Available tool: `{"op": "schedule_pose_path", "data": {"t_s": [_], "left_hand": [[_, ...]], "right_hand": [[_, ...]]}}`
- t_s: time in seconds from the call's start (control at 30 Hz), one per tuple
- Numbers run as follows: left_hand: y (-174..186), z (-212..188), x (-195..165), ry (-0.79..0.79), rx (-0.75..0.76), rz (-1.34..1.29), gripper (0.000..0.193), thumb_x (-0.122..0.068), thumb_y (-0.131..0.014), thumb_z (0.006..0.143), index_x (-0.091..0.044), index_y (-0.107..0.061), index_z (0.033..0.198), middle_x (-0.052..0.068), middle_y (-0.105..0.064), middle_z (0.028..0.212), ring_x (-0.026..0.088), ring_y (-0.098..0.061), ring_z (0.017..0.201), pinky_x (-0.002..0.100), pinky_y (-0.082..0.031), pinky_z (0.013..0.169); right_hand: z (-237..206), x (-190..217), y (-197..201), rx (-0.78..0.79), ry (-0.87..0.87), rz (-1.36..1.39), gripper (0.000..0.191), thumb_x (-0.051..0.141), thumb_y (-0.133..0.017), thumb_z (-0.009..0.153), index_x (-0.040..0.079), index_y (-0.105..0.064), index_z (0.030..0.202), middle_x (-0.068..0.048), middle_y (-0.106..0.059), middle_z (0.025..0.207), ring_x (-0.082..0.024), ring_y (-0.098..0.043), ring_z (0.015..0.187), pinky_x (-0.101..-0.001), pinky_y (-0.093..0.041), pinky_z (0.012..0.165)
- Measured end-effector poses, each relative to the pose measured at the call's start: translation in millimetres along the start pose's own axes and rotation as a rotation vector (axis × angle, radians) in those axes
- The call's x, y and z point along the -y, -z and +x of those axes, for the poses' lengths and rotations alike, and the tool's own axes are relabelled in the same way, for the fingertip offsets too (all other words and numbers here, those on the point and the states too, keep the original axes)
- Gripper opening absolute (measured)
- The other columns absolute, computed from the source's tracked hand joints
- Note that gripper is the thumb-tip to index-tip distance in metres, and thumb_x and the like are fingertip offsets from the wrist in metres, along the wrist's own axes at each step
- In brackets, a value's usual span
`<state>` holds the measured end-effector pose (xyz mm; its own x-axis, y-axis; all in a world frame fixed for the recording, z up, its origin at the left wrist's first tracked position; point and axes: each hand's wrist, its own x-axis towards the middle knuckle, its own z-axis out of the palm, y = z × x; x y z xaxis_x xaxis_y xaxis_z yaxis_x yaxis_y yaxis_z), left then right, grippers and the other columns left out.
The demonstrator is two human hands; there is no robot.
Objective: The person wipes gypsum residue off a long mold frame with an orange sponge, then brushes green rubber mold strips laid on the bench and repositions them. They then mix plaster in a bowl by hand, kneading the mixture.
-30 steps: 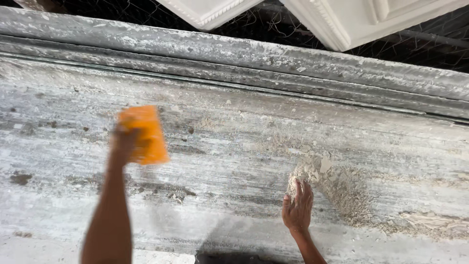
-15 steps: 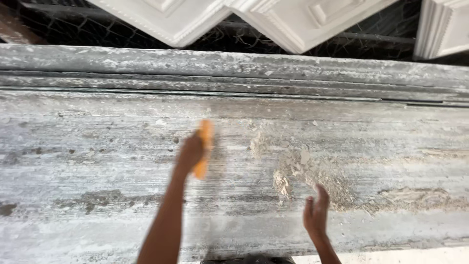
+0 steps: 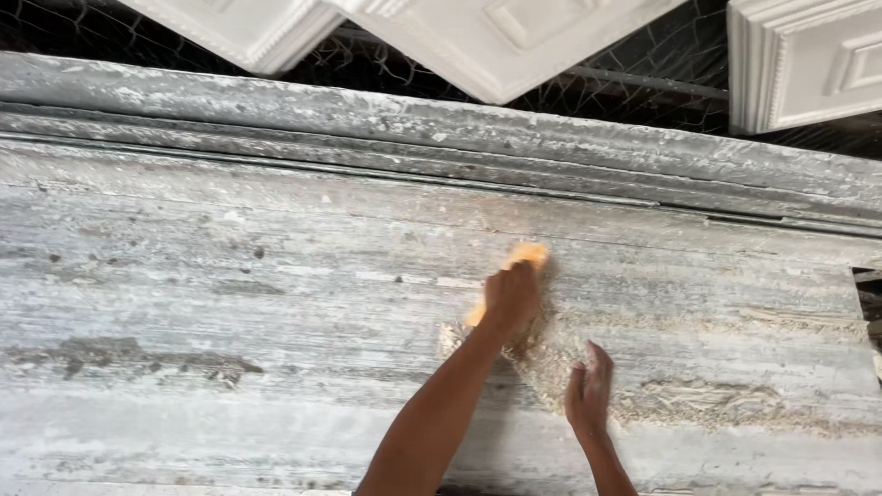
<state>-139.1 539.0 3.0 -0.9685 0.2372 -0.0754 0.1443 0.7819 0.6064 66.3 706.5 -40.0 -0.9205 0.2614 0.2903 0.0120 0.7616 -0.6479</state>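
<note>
Work surface: long grey slab (image 3: 230, 303), streaked lengthwise with white residue, darker patches at lower left of the frame, a raised stepped moulding (image 3: 367, 138) along its upper edge. On it: a spread of pale fibrous strands (image 3: 698, 400) at lower right, thinning toward centre; an orange sponge (image 3: 524, 262) at centre, pressed onto the slab; one open hand (image 3: 588, 390) resting at the fibres' edge.
</note>
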Motion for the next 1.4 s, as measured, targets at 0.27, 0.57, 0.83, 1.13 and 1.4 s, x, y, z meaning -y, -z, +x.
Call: {"op": "schedule_pose_path", "data": {"t_s": [0.27, 0.57, 0.83, 1.13, 1.4], "left_hand": [[87, -31, 158, -0.041, 0.098, -0.491, 0.034, -0.028, -0.049, 0.111, -0.003, -0.066, 0.128, 0.012, -0.072, 0.115, 0.020, -0.071, 0.099, 0.038, -0.060, 0.090], [29, -30, 144, 0.245, -0.027, -0.746, 0.022, -0.022, -0.064, 0.097, -0.003, -0.074, 0.102, 0.007, -0.073, 0.083, 0.015, -0.072, 0.071, 0.034, -0.063, 0.063], [-150, 35, -114, -0.006, 0.051, -0.528, 0.058, -0.024, -0.053, 0.105, 0.009, -0.045, 0.152, 0.037, -0.061, 0.129, 0.050, -0.060, 0.119, 0.058, -0.050, 0.102], [133, -160, 189, 0.536, -0.204, -1.019, 0.038, -0.014, -0.064, 0.098, -0.003, -0.061, 0.134, 0.012, -0.072, 0.117, 0.024, -0.074, 0.099, 0.043, -0.066, 0.082], [-4, -200, 113, 0.113, -0.172, -0.497, 0.033, -0.028, -0.060, 0.102, -0.001, -0.074, 0.115, 0.011, -0.073, 0.103, 0.016, -0.067, 0.092, 0.040, -0.056, 0.080]], "right_hand": [[33, -74, 67, 0.146, 0.162, -0.090, 0.053, 0.032, -0.042, 0.107, -0.002, -0.043, 0.148, -0.026, -0.044, 0.151, -0.044, -0.041, 0.143, -0.0528, -0.038, 0.115], [25, -97, 65, 0.205, 0.173, -0.179, 0.062, 0.045, -0.034, 0.106, 0.004, -0.039, 0.152, -0.022, -0.043, 0.155, -0.040, -0.040, 0.145, -0.0544, -0.034, 0.118], [29, -96, 77, 0.169, 0.206, -0.072, 0.060, 0.043, -0.037, 0.108, 0.002, -0.037, 0.152, -0.026, -0.041, 0.154, -0.043, -0.041, 0.143, -0.0534, -0.036, 0.116], [35, -84, 72, 0.163, 0.220, -0.098, 0.062, 0.048, -0.037, 0.108, 0.004, -0.040, 0.151, -0.023, -0.043, 0.153, -0.044, -0.044, 0.141, -0.0558, -0.039, 0.114], [31, -90, 66, 0.149, 0.263, -0.151, 0.064, 0.052, -0.033, 0.107, 0.006, -0.042, 0.150, -0.021, -0.044, 0.151, -0.042, -0.044, 0.141, -0.0562, -0.037, 0.116]]}}
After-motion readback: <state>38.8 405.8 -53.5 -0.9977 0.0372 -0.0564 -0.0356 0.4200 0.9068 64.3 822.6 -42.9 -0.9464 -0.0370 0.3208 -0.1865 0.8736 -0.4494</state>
